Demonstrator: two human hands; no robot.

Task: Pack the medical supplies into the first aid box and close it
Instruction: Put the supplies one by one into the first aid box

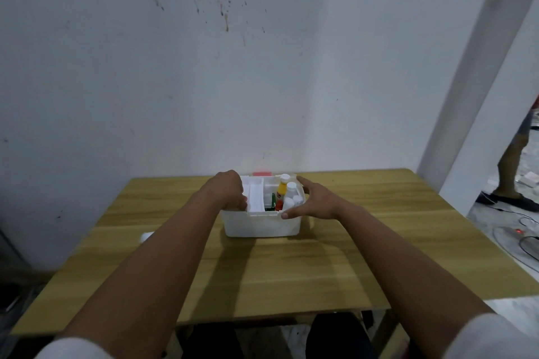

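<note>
A white first aid box (261, 224) stands open at the middle of the far half of the wooden table (262, 271). A white inner tray (256, 194) sits in its left part. Upright in the right part are an orange-yellow bottle (281, 188), white bottles (290, 190) and green and red items (275, 203). My left hand (226, 191) curls over the box's left rim at the tray. My right hand (313, 201) rests spread on the right rim, thumb along the front edge. A red piece (262, 174) shows behind the box.
A small white object (146, 236) lies on the table left of the box, partly behind my left forearm. A white wall rises right behind the table. At the right, a person's leg (509, 166) stands on the floor among cables.
</note>
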